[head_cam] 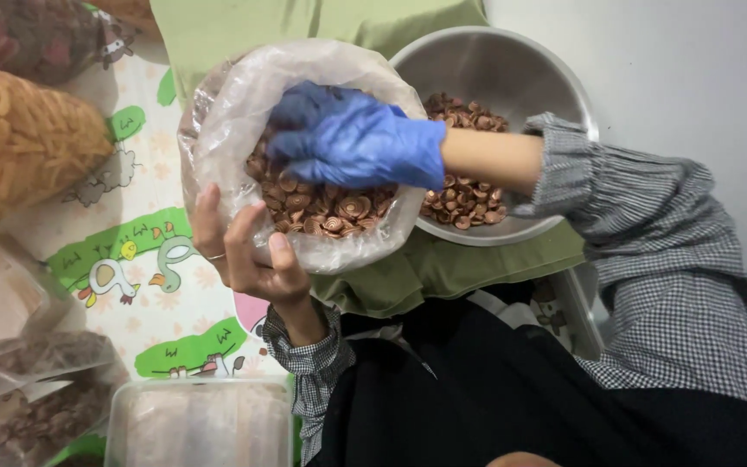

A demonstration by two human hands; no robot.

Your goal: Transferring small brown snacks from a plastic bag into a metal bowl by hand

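My left hand (248,251), bare with a ring, grips the lower rim of a clear plastic bag (235,112) held open and filled with small brown spiral-shaped snacks (326,212). My right hand (347,138), in a blue glove, reaches into the bag's mouth with its fingers curled over the snacks; whether it holds any is hidden. Behind the bag stands a metal bowl (494,60) with more of the same brown snacks (464,195) in it, under my right forearm.
A green cloth (244,26) lies under the bowl and bag. A bag of orange stick snacks (19,138) sits at the left on a cartoon-printed mat (140,251). Clear bags of dark snacks (36,406) and a plastic container (201,424) lie near the bottom left.
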